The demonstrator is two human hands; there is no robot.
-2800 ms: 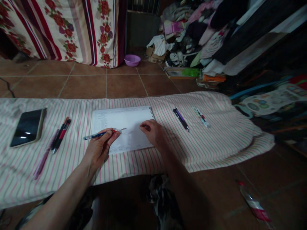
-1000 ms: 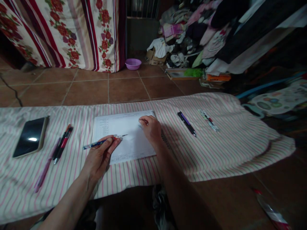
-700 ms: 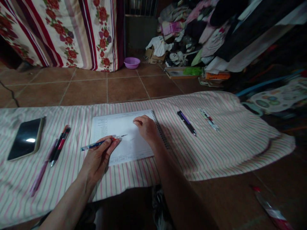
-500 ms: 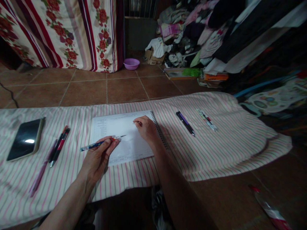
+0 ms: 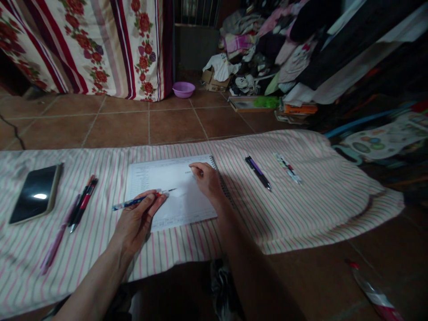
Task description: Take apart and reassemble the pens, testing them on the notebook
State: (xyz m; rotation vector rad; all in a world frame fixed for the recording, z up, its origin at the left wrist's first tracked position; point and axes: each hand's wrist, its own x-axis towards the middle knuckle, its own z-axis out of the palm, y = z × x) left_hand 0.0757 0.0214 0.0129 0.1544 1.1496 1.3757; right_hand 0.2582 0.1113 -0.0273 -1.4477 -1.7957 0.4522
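Observation:
A white spiral notebook [image 5: 174,203] lies open on a pink-striped cloth [image 5: 301,200] spread over the tiled floor. My left hand [image 5: 138,220] rests at the notebook's near left corner and pinches a blue pen [image 5: 132,202], whose tip points right over the page. My right hand [image 5: 207,180] sits on the page's far right part. Its fingers are curled, with the fingertips pressed to the paper. Whether they hold anything I cannot make out.
On the cloth to the left lie a dark phone [image 5: 35,194], red and black pens [image 5: 83,200] and a pink pen [image 5: 53,247]. A purple pen [image 5: 257,171] and a white pen [image 5: 288,168] lie to the right. A purple bowl [image 5: 183,89], a clothes pile [image 5: 267,49] and a bottle [image 5: 371,290] are on the floor.
My right hand slid from the page's middle right up toward its far edge and shifted slightly there. My left hand and its pen stayed put.

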